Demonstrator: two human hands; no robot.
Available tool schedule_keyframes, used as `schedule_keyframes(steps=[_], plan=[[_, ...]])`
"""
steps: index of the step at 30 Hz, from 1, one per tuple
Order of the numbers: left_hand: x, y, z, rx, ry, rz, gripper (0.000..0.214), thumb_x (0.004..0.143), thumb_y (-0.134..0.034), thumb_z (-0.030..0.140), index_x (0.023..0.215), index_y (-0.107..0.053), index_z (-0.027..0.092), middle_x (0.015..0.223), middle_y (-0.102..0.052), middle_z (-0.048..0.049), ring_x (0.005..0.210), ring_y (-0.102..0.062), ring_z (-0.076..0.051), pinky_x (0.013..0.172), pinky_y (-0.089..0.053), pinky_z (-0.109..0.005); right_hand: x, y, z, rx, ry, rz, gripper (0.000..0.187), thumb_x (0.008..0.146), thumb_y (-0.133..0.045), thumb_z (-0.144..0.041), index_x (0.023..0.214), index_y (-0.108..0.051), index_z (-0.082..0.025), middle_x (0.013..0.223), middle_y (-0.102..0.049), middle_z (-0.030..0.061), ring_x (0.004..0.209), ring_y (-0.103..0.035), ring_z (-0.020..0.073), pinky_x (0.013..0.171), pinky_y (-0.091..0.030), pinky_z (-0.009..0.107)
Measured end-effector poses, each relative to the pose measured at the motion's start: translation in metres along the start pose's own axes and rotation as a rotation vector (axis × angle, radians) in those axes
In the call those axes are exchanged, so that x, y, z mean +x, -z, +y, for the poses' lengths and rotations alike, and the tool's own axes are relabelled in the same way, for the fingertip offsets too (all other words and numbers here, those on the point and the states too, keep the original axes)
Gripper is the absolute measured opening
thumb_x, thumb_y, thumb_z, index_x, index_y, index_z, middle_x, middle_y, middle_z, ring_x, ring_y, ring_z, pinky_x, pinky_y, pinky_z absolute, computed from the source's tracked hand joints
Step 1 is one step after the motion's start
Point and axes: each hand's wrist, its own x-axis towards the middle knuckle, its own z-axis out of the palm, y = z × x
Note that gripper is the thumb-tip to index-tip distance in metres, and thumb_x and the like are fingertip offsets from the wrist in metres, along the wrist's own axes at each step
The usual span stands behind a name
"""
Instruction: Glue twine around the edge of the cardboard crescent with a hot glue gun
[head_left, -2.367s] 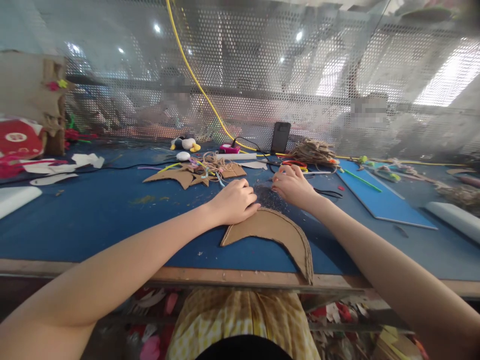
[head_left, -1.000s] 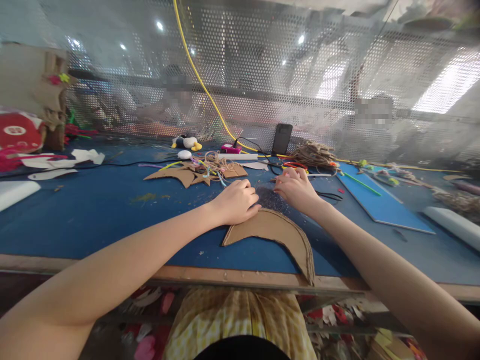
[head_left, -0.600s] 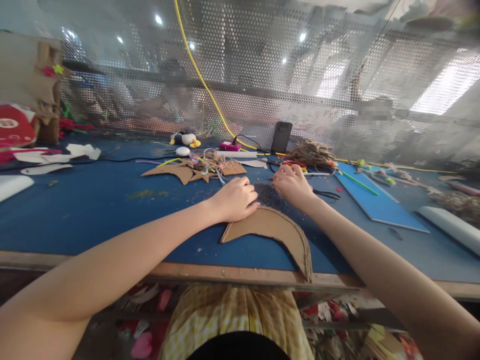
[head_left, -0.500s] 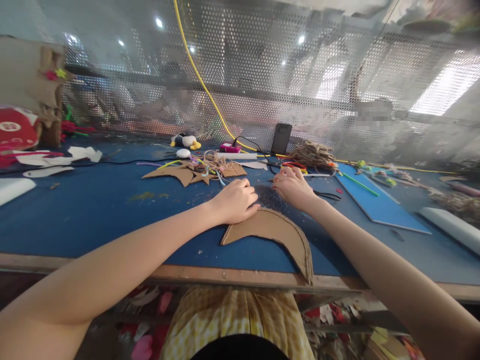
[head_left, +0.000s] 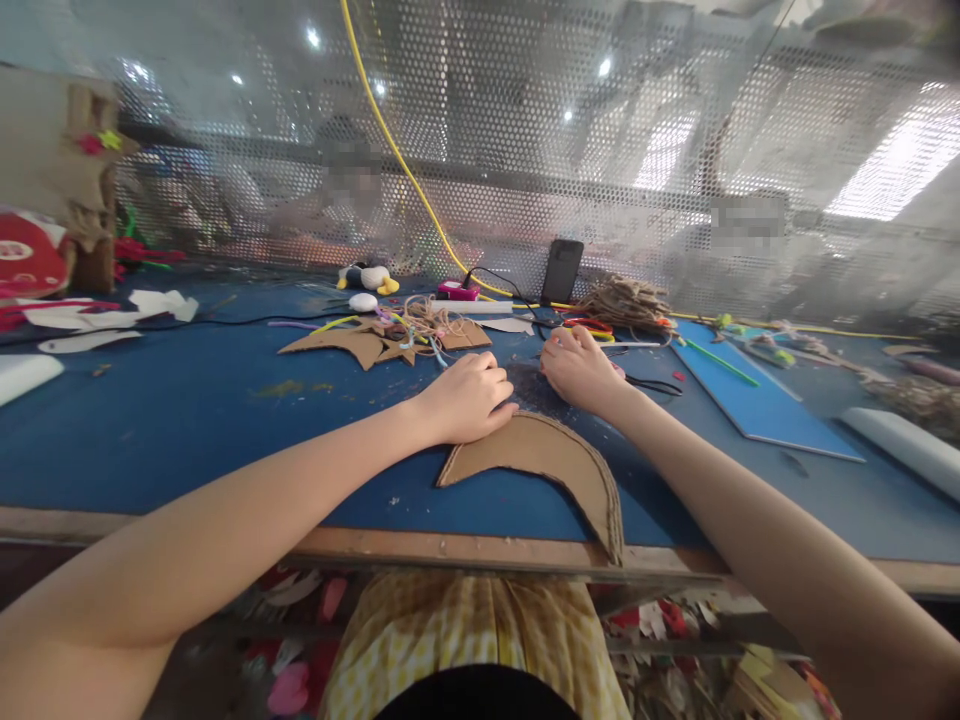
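A brown cardboard crescent (head_left: 536,450) with a thick layered edge lies on the blue table, one tip reaching the front edge. At its upper left edge, my left hand (head_left: 469,398) is closed with fingers curled, the thumb resting against the cardboard. Just beyond the crescent, to the right, my right hand (head_left: 579,370) is closed low over the table. What its fingers hold is hidden; a black cord (head_left: 654,385) lies beside the wrist. Ahead of my left hand are smaller cardboard cutouts (head_left: 341,345) with loose strings (head_left: 427,325) on top.
A black phone (head_left: 562,270) leans against the perforated metal screen, near a twine bundle (head_left: 624,302). On the right lie a blue board (head_left: 772,405) and a white roll (head_left: 904,450). A small plush duck (head_left: 367,278) sits at the back. The wooden table edge (head_left: 450,545) runs in front.
My right hand has shifted very slightly to the left. My left hand and the crescent keep nearly the same place; the whole view has moved a little.
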Motion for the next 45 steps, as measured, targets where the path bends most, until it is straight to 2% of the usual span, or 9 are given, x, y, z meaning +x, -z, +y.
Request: schedule_keyframes(steps=[5,9,13,18,23,31,36,40,45], plan=[[-0.001,0.000,-0.001,-0.025,-0.004,0.013,0.033,0.101,-0.051,0.034,0.083,-0.070,0.014,0.088,-0.071,-0.0111,0.096,-0.058,-0.026,0.090,-0.043,-0.040,-0.006,0.001,0.008,0.041,-0.027,0.024,0.030,0.099,-0.042,-0.023,0.100,-0.071,-0.012,0.107,-0.070,0.0161,0.113,-0.044,0.0325,0.094,-0.027,0.043],[-0.001,0.002,0.000,-0.020,-0.002,-0.001,0.036,0.102,-0.048,0.035,0.084,-0.070,0.013,0.089,-0.072,-0.0115,0.098,-0.058,-0.027,0.092,-0.043,-0.041,-0.013,0.003,0.019,0.182,-0.121,0.048,0.029,0.101,-0.047,-0.032,0.098,-0.073,-0.019,0.109,-0.072,0.0104,0.120,-0.043,0.0315,0.098,-0.026,0.042],[0.000,0.003,0.001,-0.016,0.001,-0.021,0.035,0.102,-0.049,0.034,0.084,-0.070,0.013,0.092,-0.072,-0.0120,0.097,-0.058,-0.027,0.093,-0.043,-0.041,-0.016,0.004,0.020,0.326,-0.128,-0.023,0.021,0.096,-0.057,-0.031,0.095,-0.076,-0.023,0.115,-0.074,0.0054,0.120,-0.044,0.0290,0.101,-0.026,0.042],[0.000,0.003,0.001,-0.036,0.001,-0.013,0.035,0.102,-0.049,0.033,0.084,-0.070,0.013,0.090,-0.071,-0.0122,0.096,-0.058,-0.026,0.093,-0.043,-0.040,-0.016,0.004,0.019,0.414,-0.106,-0.092,0.019,0.094,-0.060,-0.028,0.093,-0.078,-0.026,0.121,-0.073,0.0013,0.118,-0.045,0.0272,0.101,-0.025,0.041],[-0.001,0.003,0.000,-0.032,0.006,-0.018,0.035,0.102,-0.049,0.034,0.084,-0.070,0.013,0.091,-0.072,-0.0119,0.097,-0.058,-0.026,0.093,-0.043,-0.040,-0.015,0.005,0.016,0.296,-0.115,-0.061,0.019,0.094,-0.061,-0.029,0.091,-0.079,-0.028,0.113,-0.075,0.0026,0.115,-0.043,0.0282,0.096,-0.022,0.043],[0.000,0.002,0.000,-0.014,0.002,-0.012,0.035,0.102,-0.048,0.035,0.085,-0.069,0.013,0.092,-0.072,-0.0114,0.096,-0.057,-0.027,0.093,-0.043,-0.040,-0.009,0.013,0.007,0.077,-0.033,-0.054,0.025,0.095,-0.053,-0.018,0.084,-0.076,-0.020,0.101,-0.073,0.0092,0.108,-0.044,0.0282,0.089,-0.022,0.043],[0.000,0.004,0.001,-0.021,0.007,-0.022,0.033,0.101,-0.049,0.034,0.085,-0.070,0.013,0.092,-0.071,-0.0118,0.097,-0.057,-0.026,0.093,-0.044,-0.040,-0.009,0.011,0.008,0.125,-0.046,-0.098,0.026,0.095,-0.051,-0.018,0.091,-0.076,-0.019,0.105,-0.072,0.0109,0.110,-0.044,0.0291,0.090,-0.024,0.042],[-0.001,0.005,0.001,-0.039,0.015,-0.017,0.032,0.100,-0.051,0.033,0.084,-0.070,0.013,0.089,-0.071,-0.0118,0.098,-0.057,-0.027,0.092,-0.045,-0.041,-0.012,0.014,0.009,0.179,0.000,-0.143,0.026,0.095,-0.051,-0.018,0.094,-0.077,-0.019,0.109,-0.070,0.0120,0.113,-0.045,0.0293,0.093,-0.027,0.041],[-0.001,0.004,0.001,-0.040,0.016,-0.016,0.033,0.101,-0.050,0.034,0.084,-0.070,0.013,0.089,-0.071,-0.0121,0.097,-0.057,-0.027,0.092,-0.044,-0.042,-0.017,0.014,0.013,0.219,-0.001,-0.132,0.025,0.095,-0.052,-0.021,0.094,-0.077,-0.021,0.114,-0.071,0.0102,0.115,-0.045,0.0292,0.094,-0.029,0.041]])
